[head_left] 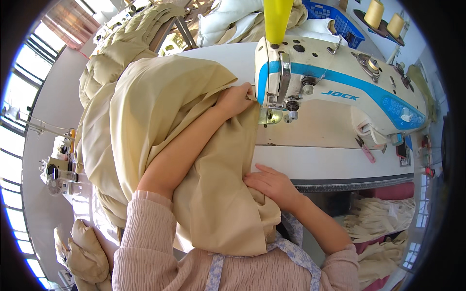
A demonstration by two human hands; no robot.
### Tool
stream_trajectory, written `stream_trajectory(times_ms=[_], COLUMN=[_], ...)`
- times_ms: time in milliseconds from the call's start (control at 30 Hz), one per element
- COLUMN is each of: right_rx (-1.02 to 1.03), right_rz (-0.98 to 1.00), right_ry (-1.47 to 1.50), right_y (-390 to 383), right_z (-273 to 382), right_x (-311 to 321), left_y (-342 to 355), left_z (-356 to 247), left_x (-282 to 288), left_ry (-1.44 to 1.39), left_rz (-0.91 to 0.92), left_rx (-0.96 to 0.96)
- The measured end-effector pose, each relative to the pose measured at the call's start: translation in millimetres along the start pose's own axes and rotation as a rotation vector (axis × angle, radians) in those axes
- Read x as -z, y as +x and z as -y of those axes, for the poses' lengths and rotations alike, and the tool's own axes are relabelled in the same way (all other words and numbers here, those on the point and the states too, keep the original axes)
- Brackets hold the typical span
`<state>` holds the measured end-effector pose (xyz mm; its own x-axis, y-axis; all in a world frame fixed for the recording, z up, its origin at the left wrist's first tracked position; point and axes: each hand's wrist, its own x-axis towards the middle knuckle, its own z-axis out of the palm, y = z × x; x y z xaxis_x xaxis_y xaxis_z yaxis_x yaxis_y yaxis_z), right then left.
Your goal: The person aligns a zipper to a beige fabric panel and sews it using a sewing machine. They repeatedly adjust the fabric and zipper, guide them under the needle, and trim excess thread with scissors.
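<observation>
The beige fabric panel [216, 199] lies at 7 to 10 o'clock from the presser foot [270, 116] of the sewing machine [330, 72], its edge just beside the foot. Seaming appears unfinished; completed and remaining lengths cannot be determined. The left hand [237, 100], at 10 o'clock, has curled fingers, apparently pinching the edge. The right hand [273, 185], at 6 o'clock, rests loosely spread on the panel.

Cloth [213, 208]: plain beige.
Sewing machine [330, 82]: off-white, bright blue stripe.
Post [276, 22]: solid bright yellow.
Tabletop [301, 162]: white, dark edging.
Thread cones [374, 13]: pale yellow.
Crate [347, 24]: blue.
Snips [368, 153]: pink handles, dark blades.
Sweater [148, 240]: pale pink, rippled pattern.
Apron straps [215, 274]: white and lavender-blue, floral-looking pattern.
Curtain [73, 22]: reddish-brown.
Padded clothes [107, 68]: khaki.
</observation>
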<state>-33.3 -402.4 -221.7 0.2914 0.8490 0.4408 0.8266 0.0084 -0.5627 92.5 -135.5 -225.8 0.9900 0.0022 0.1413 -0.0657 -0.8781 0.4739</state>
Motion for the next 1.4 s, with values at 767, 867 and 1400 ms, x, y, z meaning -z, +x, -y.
stream_trajectory(times_ms=[767,867,1400], right_rx=[0.104,0.304,-0.072], right_rz=[0.015,0.094,-0.255], right_ry=[-0.058,-0.012,-0.150], right_y=[-14,-7,15], right_z=[42,58,76], right_x=[44,45,43], left_y=[-160,-244,-349], left_z=[-84,-110,-45], left_x=[100,109,159], left_ry=[-0.094,-0.004,-0.082], left_rz=[0.077,0.244,-0.339], left_rx=[-0.429,-0.525,0.068])
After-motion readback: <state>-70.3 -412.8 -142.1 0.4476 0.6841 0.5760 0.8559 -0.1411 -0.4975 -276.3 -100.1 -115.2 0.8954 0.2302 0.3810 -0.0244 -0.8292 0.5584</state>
